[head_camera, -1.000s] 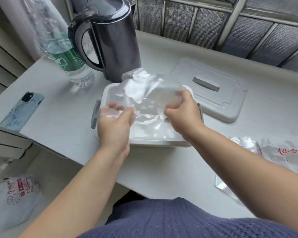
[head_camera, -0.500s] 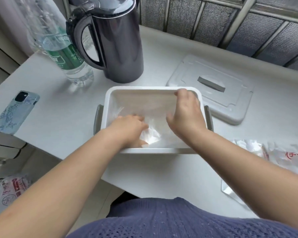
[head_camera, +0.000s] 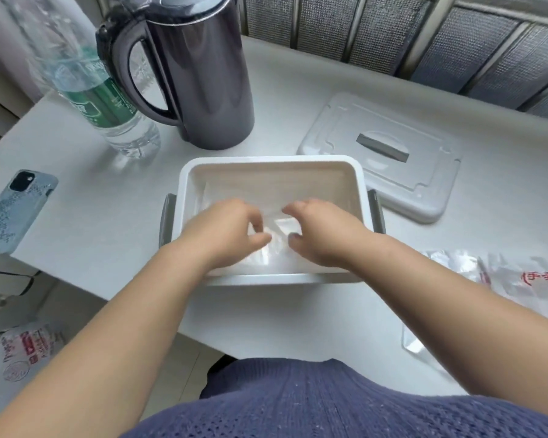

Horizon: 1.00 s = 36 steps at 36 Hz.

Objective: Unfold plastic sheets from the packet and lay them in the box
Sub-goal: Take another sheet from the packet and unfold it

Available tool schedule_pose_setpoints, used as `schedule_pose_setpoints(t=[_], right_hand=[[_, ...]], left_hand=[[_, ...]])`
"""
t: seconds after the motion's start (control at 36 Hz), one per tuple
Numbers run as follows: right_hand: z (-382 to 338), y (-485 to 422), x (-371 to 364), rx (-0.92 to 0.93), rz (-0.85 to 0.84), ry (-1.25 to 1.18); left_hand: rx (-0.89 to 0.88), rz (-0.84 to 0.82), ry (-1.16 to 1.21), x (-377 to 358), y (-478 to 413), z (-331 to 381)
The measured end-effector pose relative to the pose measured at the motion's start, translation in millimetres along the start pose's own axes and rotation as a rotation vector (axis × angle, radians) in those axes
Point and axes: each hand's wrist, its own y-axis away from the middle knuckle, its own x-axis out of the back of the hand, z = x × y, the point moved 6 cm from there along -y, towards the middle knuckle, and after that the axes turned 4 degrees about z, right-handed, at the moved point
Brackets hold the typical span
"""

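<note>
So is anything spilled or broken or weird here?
Nothing is spilled or broken. The only odd bit: the phone lies right at the table's front corner, where it could get knocked off. The lid just lies beside the box.

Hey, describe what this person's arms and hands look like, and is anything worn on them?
Both forearms are bare, with no sleeves reaching them. The left grip and right grip are ungloved hands. No watch, bracelet or ring shows, though motion blur hides fine detail. A blue-purple knitted top covers the torso.

Bare left hand [head_camera: 231,230], right hand [head_camera: 323,235]; dusky blue open-knit top [head_camera: 314,403].
</note>
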Motion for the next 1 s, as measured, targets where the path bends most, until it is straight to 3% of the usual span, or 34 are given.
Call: schedule_pose_setpoints(t=[0.08,0.14,0.22,0.31,0.36,0.47,0.56,0.61,0.69,0.75,0.81,0.89,1.0], right_hand=[[6,28,39,0.044,0.441,-0.283],[19,50,56,0.032,0.717,-0.442],[59,80,55,-0.134,0.845,-0.613],[112,110,31,-0.377,0.745,-0.620],[143,132,9,-0.504,0.622,-0.575],[191,171,-43,-0.650,0.303,-0.425],[207,191,-72,-0.582,0.088,-0.263],[207,196,-78,-0.512,0.068,-0.264],[214,201,-79,-0.469,0.087,-0.327],[217,201,-78,-0.451,0.120,-0.370],[220,203,-74,-0.455,0.171,-0.443],[225,206,-67,-0.515,0.254,-0.620],[224,203,-53,-0.537,0.388,-0.727]], left_hand=[[0.090,0.221,0.009,25,15,18],[0.051,0.412,0.043,35,25,41],[-0.216,0.660,0.176,32,42,93],[-0.539,0.710,0.229,1,59,150],[-0.694,0.637,0.234,-35,66,178],[-0.772,0.272,0.113,-129,65,206],[-0.793,0.120,-0.060,-182,63,215],[-0.831,0.179,-0.143,-197,63,220],[-0.865,0.407,-0.216,-200,62,230],[-0.833,0.429,-0.249,-196,60,230],[-0.695,0.311,-0.231,-193,54,224],[-0.284,0.167,0.004,-187,46,203],[0.086,0.206,0.425,-174,42,182]])
